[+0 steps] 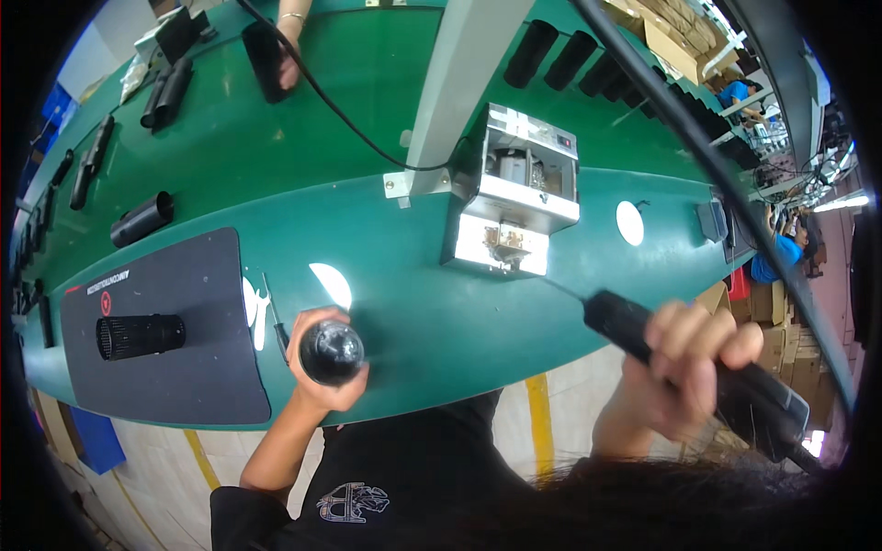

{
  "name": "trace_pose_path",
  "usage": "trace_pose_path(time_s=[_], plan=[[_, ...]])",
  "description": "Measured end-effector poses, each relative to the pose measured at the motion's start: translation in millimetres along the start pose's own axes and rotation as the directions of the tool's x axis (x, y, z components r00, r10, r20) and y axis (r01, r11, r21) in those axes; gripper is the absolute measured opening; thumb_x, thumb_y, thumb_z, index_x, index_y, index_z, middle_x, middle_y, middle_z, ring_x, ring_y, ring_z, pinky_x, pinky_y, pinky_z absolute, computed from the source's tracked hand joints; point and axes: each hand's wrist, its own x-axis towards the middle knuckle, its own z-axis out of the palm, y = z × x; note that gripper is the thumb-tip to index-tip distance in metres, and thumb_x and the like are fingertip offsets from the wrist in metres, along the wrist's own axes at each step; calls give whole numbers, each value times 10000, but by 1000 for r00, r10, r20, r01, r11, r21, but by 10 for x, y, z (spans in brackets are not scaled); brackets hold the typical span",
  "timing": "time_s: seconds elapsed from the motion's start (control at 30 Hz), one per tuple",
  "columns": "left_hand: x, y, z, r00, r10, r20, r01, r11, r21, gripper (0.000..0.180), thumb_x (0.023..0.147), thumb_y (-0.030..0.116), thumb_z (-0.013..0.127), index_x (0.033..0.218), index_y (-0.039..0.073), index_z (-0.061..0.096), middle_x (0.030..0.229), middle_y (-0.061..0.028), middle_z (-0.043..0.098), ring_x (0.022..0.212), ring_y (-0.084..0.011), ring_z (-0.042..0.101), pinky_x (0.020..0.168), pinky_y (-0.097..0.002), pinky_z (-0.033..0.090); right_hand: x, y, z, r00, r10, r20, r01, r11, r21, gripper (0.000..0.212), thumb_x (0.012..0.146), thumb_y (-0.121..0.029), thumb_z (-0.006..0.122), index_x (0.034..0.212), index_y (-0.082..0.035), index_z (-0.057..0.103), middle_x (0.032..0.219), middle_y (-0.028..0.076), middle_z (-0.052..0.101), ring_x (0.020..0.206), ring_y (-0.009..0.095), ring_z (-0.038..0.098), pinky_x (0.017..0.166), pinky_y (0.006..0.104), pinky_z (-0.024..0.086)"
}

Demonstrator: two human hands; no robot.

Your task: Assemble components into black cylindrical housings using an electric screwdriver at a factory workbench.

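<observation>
My left hand [312,390] is wrapped round a black cylinder [333,353], whose round, shiny end faces up, near the table's front edge. To the right, my right hand [684,372] grips a black electric screwdriver [629,326]. Its long thin bit points left towards the front of a metal screw feeder [501,243]; I cannot tell whether the tip touches it. Left of my left hand lie a small hand screwdriver [281,332] and a white rounded piece [332,284].
A perforated black tube [141,337] lies on a dark mat [175,390]. Another black tube [142,219] rests behind it. A grey post [455,101] rises beside the feeder. Across the green table, another person's hand [288,60] holds a black tube [265,62]. A white disc [630,223] lies at right.
</observation>
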Motion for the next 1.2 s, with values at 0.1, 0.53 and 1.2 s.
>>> trace_pose_path(time_s=[0.1,0.53,1.2], plan=[[43,113,-31,983,140,119,-152,984,93,601,616,105,778,1171,-20,585,1009,-161,617,962,-306,617,878,-411,520,103,122,51,981,92,169,-71,989,-127,298,910,-52,624,1144,-118,452,748,11,488,614,156,506,678,364,454],[206,273,122,964,104,244,-130,987,94,535,577,90,901,1031,-2,634,980,-149,669,859,-285,680,775,-358,547,281,209,-11,980,124,153,-114,991,-71,334,931,-42,643,1184,-107,434,742,30,513,602,154,530,647,356,479],[66,173,198,987,129,96,-139,985,102,514,610,223,934,990,4,666,854,-154,699,727,-316,699,666,-369,560,1253,1026,-90,871,426,242,-442,897,9,332,893,-82,621,1209,-2,557,714,16,461,578,135,471,579,339,411]])
